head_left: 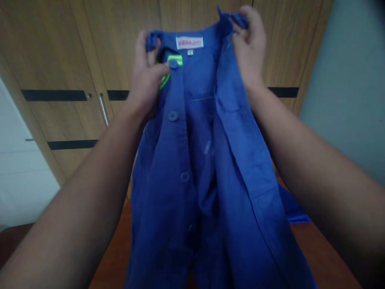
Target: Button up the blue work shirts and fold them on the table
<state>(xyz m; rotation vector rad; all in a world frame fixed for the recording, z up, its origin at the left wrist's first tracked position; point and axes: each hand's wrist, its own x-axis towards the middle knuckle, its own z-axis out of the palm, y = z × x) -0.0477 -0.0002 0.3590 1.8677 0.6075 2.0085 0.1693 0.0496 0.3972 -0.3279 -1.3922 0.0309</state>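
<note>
A blue button-front work jacket (162, 168) hangs upright in front of me, its front partly parted. My left hand (147, 72) grips the collar on the left side, thumb beside the top button. My right hand (249, 44) pinches the other end of the collar, raised a little higher. Inside the neck shows a white label (189, 42) with red lettering. Grey-blue buttons (173, 116) run down the left front edge, and yellow-green trim (175, 60) peeks out near my left thumb. The jacket's lower end goes beyond the bottom of the view.
Behind the jacket stands a wooden wardrobe (129, 24) with dark strips and a metal handle (104, 108). A reddish-brown table (112, 245) lies below, with a piece of blue cloth (293, 206) on it at right. A pale wall (355, 80) rises on the right.
</note>
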